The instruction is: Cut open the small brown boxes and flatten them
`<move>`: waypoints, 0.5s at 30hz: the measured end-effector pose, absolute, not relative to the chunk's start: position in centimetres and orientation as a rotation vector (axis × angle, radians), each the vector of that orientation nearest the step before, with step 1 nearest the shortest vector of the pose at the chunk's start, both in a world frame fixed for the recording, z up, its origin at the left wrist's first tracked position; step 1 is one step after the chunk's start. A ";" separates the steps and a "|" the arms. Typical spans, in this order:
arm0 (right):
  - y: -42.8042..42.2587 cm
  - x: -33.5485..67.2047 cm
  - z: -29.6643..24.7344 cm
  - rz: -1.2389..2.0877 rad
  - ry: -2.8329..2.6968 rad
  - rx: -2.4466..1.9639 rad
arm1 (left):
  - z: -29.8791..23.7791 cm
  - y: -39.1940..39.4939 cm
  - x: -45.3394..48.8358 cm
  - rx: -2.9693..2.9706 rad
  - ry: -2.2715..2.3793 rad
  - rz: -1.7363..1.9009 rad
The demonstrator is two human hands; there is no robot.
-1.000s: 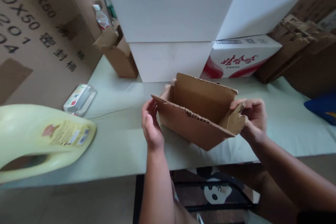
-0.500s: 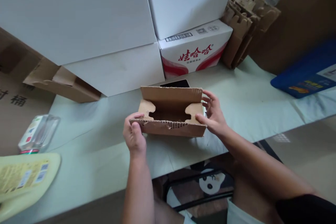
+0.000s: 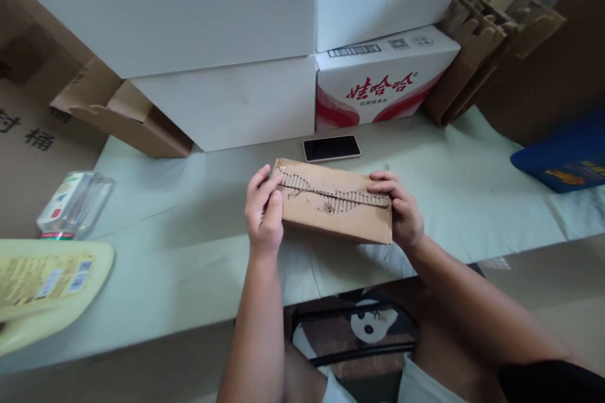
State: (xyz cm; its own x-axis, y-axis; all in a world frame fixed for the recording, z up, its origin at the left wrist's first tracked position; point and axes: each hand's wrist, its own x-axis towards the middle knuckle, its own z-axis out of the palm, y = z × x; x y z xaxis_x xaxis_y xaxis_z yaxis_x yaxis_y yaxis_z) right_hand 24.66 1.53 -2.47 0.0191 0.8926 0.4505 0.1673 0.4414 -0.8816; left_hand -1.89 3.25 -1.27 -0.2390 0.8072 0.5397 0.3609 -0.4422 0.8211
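A small brown cardboard box (image 3: 335, 214) is held between both hands above the green-covered table (image 3: 198, 233). Its top flaps lie folded down, meeting along a torn seam where the corrugation shows. My left hand (image 3: 265, 211) grips the left end, fingers over the top corner and thumb on the near side. At the right end my right hand (image 3: 399, 204) has its fingers over the top edge; its thumb is hidden. Just behind the box lies a phone (image 3: 332, 148) with a dark screen.
White boxes (image 3: 227, 107) stand stacked at the back, beside a red-and-white carton (image 3: 385, 88). Flattened cardboard (image 3: 472, 50) leans at the right, near a blue container (image 3: 562, 157). To the left are an open brown box (image 3: 142, 119), a clear plastic bottle (image 3: 75, 204) and a yellow bottle (image 3: 57, 289).
The box's top flaps, standing open before, are now folded shut under my hands. Both hands have shifted their hold at the ends. The view has turned slightly, and the phone shows fully.
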 end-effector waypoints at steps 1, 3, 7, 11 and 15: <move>1.5 24.7 -2.4 0.725 -1.468 -0.975 | -1.0 3.2 -1.8 1.656 1.413 1.699; 1.4 24.6 -2.3 0.689 -1.484 -0.990 | -0.7 2.9 -1.7 1.624 1.443 1.643; 1.3 24.5 -2.8 0.673 -1.450 -1.063 | -0.5 2.8 -2.7 1.433 1.462 1.600; 1.2 24.5 -4.2 0.902 -1.425 -1.090 | -1.0 3.5 -5.6 0.810 1.362 1.778; 0.7 23.7 -4.0 1.167 -1.720 -1.035 | -1.6 4.4 -6.5 0.500 1.205 1.737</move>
State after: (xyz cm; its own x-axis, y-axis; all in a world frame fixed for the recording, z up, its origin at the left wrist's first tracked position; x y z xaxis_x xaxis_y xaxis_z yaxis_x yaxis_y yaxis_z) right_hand 23.65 0.68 -4.05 -0.3485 0.9228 0.1643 0.1882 0.2406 -0.9522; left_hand -6.49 4.44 -1.61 -0.4828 0.8592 -0.1692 -0.4595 -0.0841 0.8842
